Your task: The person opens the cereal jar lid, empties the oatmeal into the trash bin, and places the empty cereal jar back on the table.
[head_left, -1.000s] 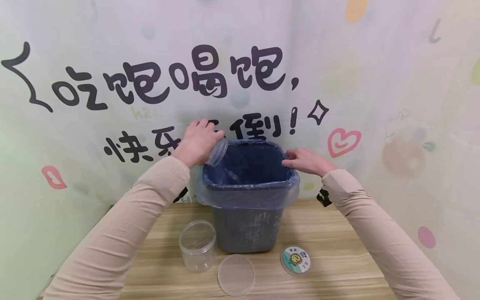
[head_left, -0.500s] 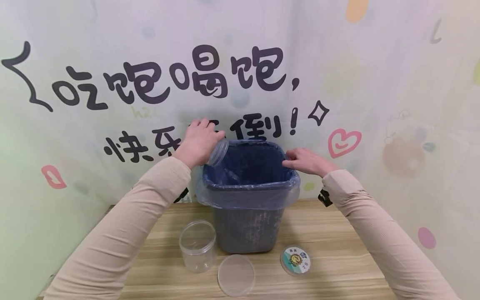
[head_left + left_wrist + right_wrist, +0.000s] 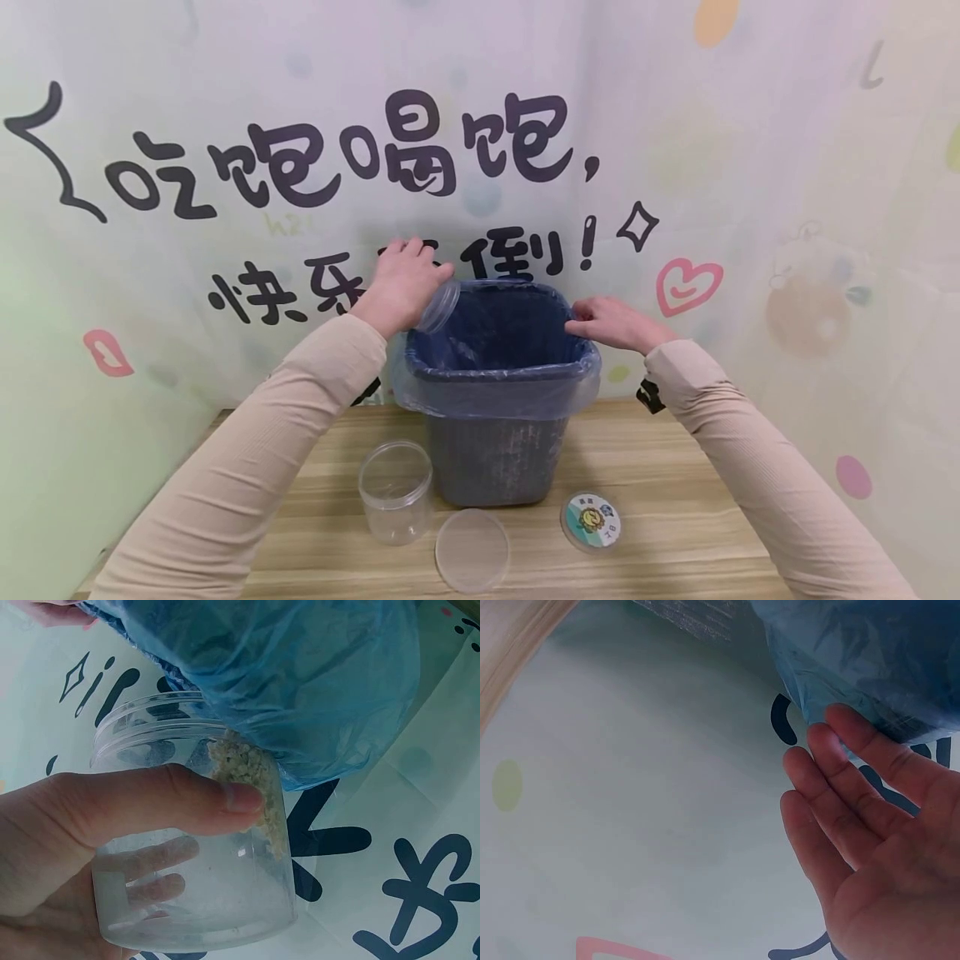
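My left hand (image 3: 403, 283) grips a clear plastic jar (image 3: 202, 900), thumb on one side and fingers behind it. The jar is tipped, its mouth at the left rim of the bin (image 3: 495, 454). Pale crumbly bits (image 3: 251, 769) lie along the jar's inner wall toward its mouth. A blue plastic bag (image 3: 487, 396) lines the bin and folds down over its rim. At the right rim is my right hand (image 3: 618, 323), its fingers (image 3: 814, 821) loosely extended beside the bag, nothing gripped in them. Its thumb is hidden in the right wrist view.
On the wooden table (image 3: 675, 500), a second clear jar (image 3: 396, 500) stands open left of the bin. A translucent disc-shaped lid (image 3: 472, 552) lies in front. A round lid with a coloured label (image 3: 591, 521) lies to the right. A printed cloth backdrop (image 3: 480, 75) hangs close behind.
My left hand and the tilted jar have shifted very slightly to the right. My right hand and the things on the table keep their places.
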Motion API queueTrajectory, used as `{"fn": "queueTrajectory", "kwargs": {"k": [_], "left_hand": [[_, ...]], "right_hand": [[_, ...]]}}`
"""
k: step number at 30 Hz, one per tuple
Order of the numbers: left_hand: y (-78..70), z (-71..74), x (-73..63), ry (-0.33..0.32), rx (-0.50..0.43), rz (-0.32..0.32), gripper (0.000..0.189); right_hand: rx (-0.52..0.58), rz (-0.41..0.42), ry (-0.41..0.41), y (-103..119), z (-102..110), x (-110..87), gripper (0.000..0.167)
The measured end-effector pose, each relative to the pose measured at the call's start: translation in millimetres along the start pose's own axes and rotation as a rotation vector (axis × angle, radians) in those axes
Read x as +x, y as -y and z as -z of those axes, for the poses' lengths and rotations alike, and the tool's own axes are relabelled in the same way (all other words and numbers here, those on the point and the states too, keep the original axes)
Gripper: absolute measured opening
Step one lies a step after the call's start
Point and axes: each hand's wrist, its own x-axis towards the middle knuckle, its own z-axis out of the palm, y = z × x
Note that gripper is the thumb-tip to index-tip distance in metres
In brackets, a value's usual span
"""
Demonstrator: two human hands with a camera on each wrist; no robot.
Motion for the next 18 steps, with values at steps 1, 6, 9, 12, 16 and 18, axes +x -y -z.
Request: {"fn": "queueTrajectory", "kwargs": {"k": [1, 6, 9, 12, 16, 18], "left_hand": [[-0.1, -0.1, 0.1, -0.001, 0.0, 0.0, 0.057], [-0.2, -0.3, 0.4, -0.01, 0.001, -0.003, 0.056], [-0.1, -0.5, 0.6, -0.018, 0.001, -0.005, 0.054], [-0.2, -0.5, 0.5, -0.019, -0.001, -0.005, 0.053], [-0.8, -0.9, 1.1, -0.016, -0.002, -0.005, 0.053], [-0.7, -1.4, 1.9, -0.018, -0.001, -0.009, 0.052]], "right_hand": [[0.0, 0.001, -0.001, 0.1, -0.1, 0.1, 0.023], [0.002, 0.001, -0.001, 0.5, -0.4, 0.2, 0.024], [0.002, -0.003, 0.001, 0.9, -0.1, 0.1, 0.024], [0.002, -0.007, 0.005, 1.3, 0.1, -0.2, 0.024], [0.002, -0.008, 0.006, 1.3, 0.2, -0.7, 0.023], [-0.001, -0.007, 0.004, 1.3, 0.2, -0.8, 0.024]]}}
